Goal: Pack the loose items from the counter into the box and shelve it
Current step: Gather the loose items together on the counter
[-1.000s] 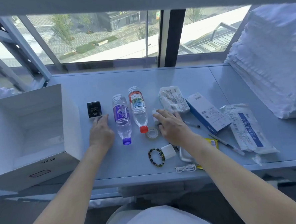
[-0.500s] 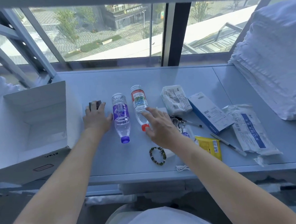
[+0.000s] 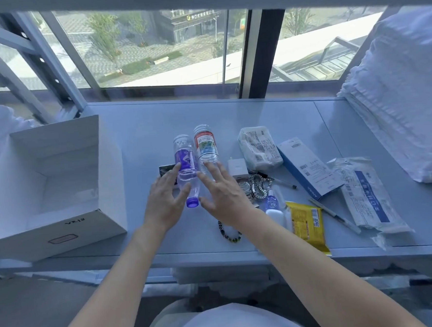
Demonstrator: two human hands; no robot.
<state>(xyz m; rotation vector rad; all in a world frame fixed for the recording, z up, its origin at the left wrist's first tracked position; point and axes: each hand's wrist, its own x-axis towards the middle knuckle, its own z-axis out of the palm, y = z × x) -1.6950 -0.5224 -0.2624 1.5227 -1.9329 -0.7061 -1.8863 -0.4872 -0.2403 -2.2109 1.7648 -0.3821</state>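
Two clear plastic water bottles lay side by side on the pale blue counter [image 3: 157, 131], just right of the open white cardboard box [image 3: 59, 178]: the purple-labelled bottle with a purple cap [image 3: 186, 165] nearer the box, the red-and-green-labelled bottle [image 3: 205, 145] touching it on the far side from the box. The left hand [image 3: 165, 199] lay against the purple bottle's box-facing side, fingers spread and nearly straight, gripping nothing. The right hand [image 3: 223, 195] covered the neck end of the red-labelled bottle, fingers likewise spread wide and straight, so its cap was hidden. A small black square object [image 3: 165, 169] showed partly behind the left fingertips, between bottles and box.

Farther from the box lay a white charger block [image 3: 237, 167], a silver chain watch [image 3: 255, 186], a beaded bracelet [image 3: 229, 234], a yellow snack packet [image 3: 307, 223], a white wrapped tissue pack [image 3: 258, 148], a blue-and-white carton [image 3: 308, 166], a pen [image 3: 280, 181] and a clear plastic pouch with a blue stripe [image 3: 366, 194].
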